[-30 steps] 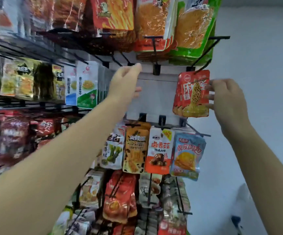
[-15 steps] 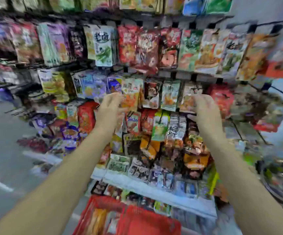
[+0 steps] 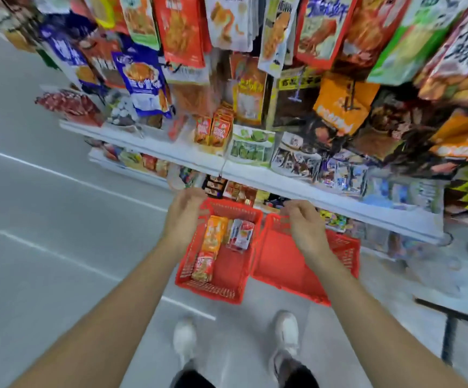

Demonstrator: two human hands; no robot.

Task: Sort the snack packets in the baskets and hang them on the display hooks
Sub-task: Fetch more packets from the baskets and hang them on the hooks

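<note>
Head view tipped down from the display rack to the floor. Left hand lowered, loosely curled and bare, above the far corner of the left basket. Lying in it, centre frame, a few snack packets not yet hung. Right hand off the red packet hung a moment ago, likewise curled and bare over the right basket. Probably reaching for the next one. Finger ends hidden behind the knuckles; contact with the basket rims unclear; hung packets above badly blurred.

Your white shoes are standing on the gray floor. White lines are running left of your shoes. A black stand is rising to their right.
</note>
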